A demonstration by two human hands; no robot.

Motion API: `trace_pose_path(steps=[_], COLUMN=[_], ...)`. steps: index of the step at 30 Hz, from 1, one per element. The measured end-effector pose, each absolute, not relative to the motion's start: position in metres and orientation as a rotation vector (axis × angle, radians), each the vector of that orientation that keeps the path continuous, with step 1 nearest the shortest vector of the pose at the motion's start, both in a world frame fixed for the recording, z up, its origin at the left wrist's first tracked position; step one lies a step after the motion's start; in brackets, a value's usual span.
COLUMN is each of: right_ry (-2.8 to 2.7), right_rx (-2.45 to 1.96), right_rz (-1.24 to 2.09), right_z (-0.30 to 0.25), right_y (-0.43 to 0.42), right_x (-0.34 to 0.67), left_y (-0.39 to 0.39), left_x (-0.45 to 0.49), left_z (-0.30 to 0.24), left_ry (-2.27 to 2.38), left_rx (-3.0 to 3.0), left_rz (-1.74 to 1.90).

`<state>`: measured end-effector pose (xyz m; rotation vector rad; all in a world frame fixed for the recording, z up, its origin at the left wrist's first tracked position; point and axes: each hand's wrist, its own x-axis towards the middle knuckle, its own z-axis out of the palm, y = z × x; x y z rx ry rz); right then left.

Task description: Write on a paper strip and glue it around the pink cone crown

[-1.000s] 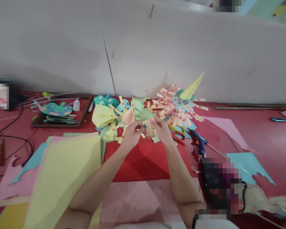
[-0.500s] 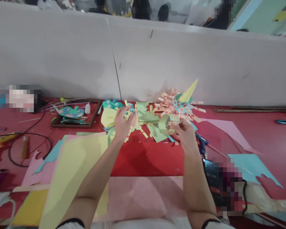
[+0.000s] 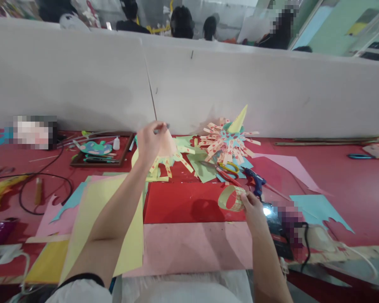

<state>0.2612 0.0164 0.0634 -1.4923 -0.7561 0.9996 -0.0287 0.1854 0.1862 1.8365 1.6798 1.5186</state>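
Paper ring (image 3: 238,201), right of centre, over red sheet (image 3: 177,204): clamped in fingers of right hand (image 3: 252,205). Peach cone (image 3: 169,146) with yellow fringe (image 3: 168,166), centre: fingers of left hand (image 3: 150,141) pinched at tip. Glue gun (image 3: 257,182), right of centre, on worktop (image 3: 344,174). Tray (image 3: 96,164), left.

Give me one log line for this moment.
Left hand: holding paper cone | right hand: holding paper ring over red sheet

Pale yellow paper ring (image 3: 238,199), red-patterned
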Motion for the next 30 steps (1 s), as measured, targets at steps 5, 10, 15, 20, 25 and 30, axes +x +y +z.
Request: trace_pose_path(steps=[5, 10, 15, 20, 25, 30], right_ry=[-0.743, -0.660, -0.653, -0.660, -0.709, -0.779], right_rx=[-1.506, -1.470, -1.460, -1.484, -1.468, -1.442], right_rz=[0.983, 0.916, 0.934, 0.910, 0.894, 0.841], right_z=[0.065, 0.070, 0.065, 0.062, 0.069, 0.076], right_y=[0.000, -0.001, 0.000, 0.006, 0.021, 0.039], right_x=[0.274, 0.276, 0.274, 0.278, 0.275, 0.264], left_y=[0.148, 0.133, 0.127, 0.110, 0.094, 0.074], left_x=[-0.039, -0.015, 0.020, 0.026, 0.014, 0.003], left_z=[0.266, 0.268, 0.182, 0.115, 0.094, 0.081], left_ry=[1.387, 1.097, 1.320, 1.369, 1.300, 1.384], left_rx=[1.912, 1.942, 1.948, 1.821, 1.849, 1.739], left_rz=[1.874, 1.761, 1.288, 0.946, 0.817, 0.846])
